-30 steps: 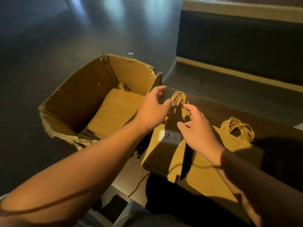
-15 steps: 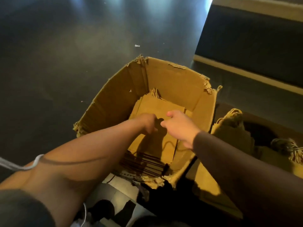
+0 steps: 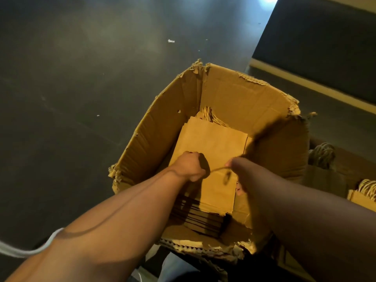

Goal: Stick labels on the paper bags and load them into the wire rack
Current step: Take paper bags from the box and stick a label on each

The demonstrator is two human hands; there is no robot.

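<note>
A stack of flat brown paper bags (image 3: 211, 143) lies inside a torn cardboard box (image 3: 240, 96). Both my hands reach into the box over the near end of the top bag. My left hand (image 3: 190, 166) has its fingers curled at that bag's near edge and grips it. My right hand (image 3: 234, 171) is mostly hidden behind its own forearm; its fingertips pinch the thin cord handle (image 3: 218, 169) that arcs between my two hands. No label and no wire rack are in view.
More paper bags with twine handles (image 3: 322, 157) lie on a dark surface to the right of the box. The dark floor (image 3: 81, 88) spreads out to the left. A dark bench with a pale edge (image 3: 305, 82) runs along the back right.
My view has swung left from the labelled bags onto the box. Both hands went from those bags into the box and now hold the top bag's near end and its cord.
</note>
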